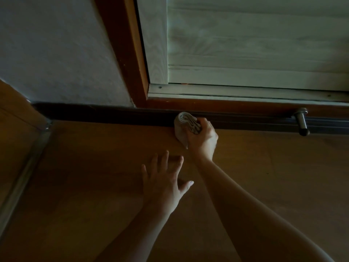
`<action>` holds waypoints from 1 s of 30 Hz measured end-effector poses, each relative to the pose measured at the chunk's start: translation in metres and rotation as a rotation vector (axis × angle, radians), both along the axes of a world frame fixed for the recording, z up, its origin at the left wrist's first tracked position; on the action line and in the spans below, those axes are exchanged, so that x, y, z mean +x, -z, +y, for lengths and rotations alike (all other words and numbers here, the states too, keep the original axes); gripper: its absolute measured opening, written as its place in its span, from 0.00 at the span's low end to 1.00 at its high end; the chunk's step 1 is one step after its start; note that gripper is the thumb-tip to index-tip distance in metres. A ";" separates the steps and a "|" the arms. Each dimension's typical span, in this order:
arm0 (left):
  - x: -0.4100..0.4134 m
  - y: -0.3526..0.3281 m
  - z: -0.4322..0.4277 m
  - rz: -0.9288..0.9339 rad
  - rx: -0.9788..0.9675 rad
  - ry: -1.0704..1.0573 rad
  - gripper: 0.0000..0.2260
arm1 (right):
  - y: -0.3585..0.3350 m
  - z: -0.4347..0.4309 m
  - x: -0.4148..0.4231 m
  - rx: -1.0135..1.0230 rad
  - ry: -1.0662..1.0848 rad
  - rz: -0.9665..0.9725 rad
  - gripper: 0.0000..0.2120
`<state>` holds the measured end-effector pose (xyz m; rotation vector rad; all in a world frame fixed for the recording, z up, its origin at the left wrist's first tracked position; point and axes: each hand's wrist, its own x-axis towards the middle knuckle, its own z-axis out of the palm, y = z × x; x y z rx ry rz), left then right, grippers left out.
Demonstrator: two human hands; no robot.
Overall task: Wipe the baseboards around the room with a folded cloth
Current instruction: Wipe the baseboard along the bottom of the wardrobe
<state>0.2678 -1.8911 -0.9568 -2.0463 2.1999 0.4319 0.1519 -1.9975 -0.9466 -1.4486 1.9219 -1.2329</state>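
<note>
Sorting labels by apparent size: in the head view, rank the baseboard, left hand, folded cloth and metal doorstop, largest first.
1. baseboard, spanning most of the frame.
2. left hand, nearer the camera, so flattered.
3. folded cloth, partly hidden by the grip of the right hand.
4. metal doorstop.

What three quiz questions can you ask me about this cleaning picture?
1. True or false: the left hand grips the folded cloth.
2. Which thing sticks out low down, to the right of the cloth? A door stopper, B broom, C bucket.
3. Fill in: the right hand presses the cloth against the dark ____.

Key: 1 false, the left hand is open; 2 A; 3 baseboard.
</note>
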 end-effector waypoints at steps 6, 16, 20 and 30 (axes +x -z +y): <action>-0.016 0.000 -0.011 0.030 -0.008 0.094 0.35 | -0.002 0.005 -0.078 0.023 0.142 0.032 0.12; -0.034 0.009 -0.010 0.020 -0.028 0.031 0.38 | -0.003 0.009 -0.138 0.093 0.339 -0.085 0.11; -0.035 0.016 -0.010 0.007 -0.062 0.024 0.36 | -0.004 0.005 -0.135 0.116 0.232 -0.025 0.10; -0.032 0.021 -0.009 0.020 -0.066 0.042 0.36 | -0.006 0.006 -0.137 0.145 0.252 -0.041 0.12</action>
